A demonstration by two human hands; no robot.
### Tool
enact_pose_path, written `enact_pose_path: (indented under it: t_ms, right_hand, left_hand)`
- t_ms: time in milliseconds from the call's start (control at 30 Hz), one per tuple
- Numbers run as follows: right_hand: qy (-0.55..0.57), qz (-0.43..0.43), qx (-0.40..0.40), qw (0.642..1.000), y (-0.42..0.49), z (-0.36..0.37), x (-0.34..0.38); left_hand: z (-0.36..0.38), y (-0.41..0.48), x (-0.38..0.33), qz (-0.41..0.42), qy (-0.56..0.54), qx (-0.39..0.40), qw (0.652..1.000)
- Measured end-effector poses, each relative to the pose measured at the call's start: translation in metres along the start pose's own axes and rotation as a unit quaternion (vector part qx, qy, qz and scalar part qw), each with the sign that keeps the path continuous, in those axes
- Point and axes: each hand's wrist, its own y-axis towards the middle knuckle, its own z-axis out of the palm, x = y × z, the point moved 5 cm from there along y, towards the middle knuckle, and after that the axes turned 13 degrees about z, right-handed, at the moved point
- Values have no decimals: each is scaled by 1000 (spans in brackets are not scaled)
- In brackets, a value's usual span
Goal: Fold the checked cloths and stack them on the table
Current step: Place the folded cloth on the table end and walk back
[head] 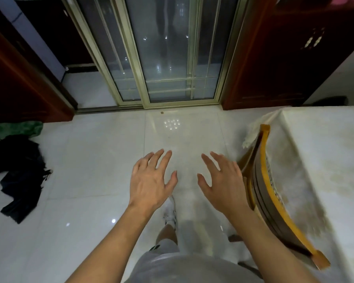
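My left hand [150, 180] and my right hand [221, 180] are held out in front of me over the white tiled floor, palms down, fingers spread, with nothing in them. The table [323, 152] stands at the right under a pale cream cover. No checked cloth shows anywhere in view.
A wooden chair [274, 193] is pushed against the table's left side, close to my right forearm. A dark garment [18, 176] and a green cloth [16, 129] lie on the floor at the left. A glass sliding door [168, 54] is ahead, between dark wooden cabinets [284, 58].
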Motion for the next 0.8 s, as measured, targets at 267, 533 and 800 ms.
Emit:
enact_pose_path:
  t_ms: [267,533,800]
  right_hand:
    - [-14,67,3,998,160,3,61]
    - [-27,103,3,994,257,3,76]
    - [-18,145,-5,989,350,0,47]
  left_hand:
    - [2,160,99,46,-35,-10,998]
    - [9,278,135,86,-75,-19,993]
    - [30,389,129,141,-86,-15,986]
